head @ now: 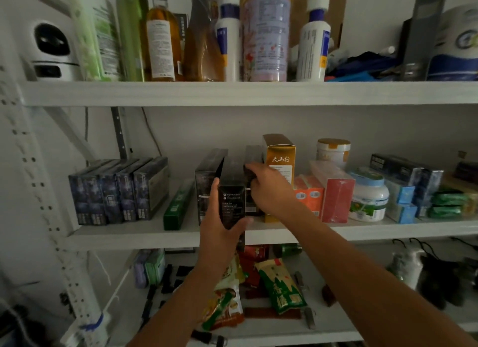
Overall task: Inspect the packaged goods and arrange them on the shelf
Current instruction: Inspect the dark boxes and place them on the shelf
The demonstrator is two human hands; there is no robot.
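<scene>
Forearms come up from the near edge, both hands at the middle shelf (155, 235). Far left: row of dark blue boxes (116, 191), upright, packed side to side. Next right, green flat box (178, 207) lying on the board, then a standing black box (208, 176). Left hand (219, 233) clamps the held black box (231, 199), thumb on its left face, fingers wrapped under its right; the box's lower end hangs past the shelf's near lip. Right hand (269, 189) has fingers curled over a dark box (252, 160) just beside the tall gold box (280, 155). Risk as judged: gap between neighbours looks tight, so a skewed push could tip the gold box onto the red box (336, 191), or the held box could slip to the lower shelf.
</scene>
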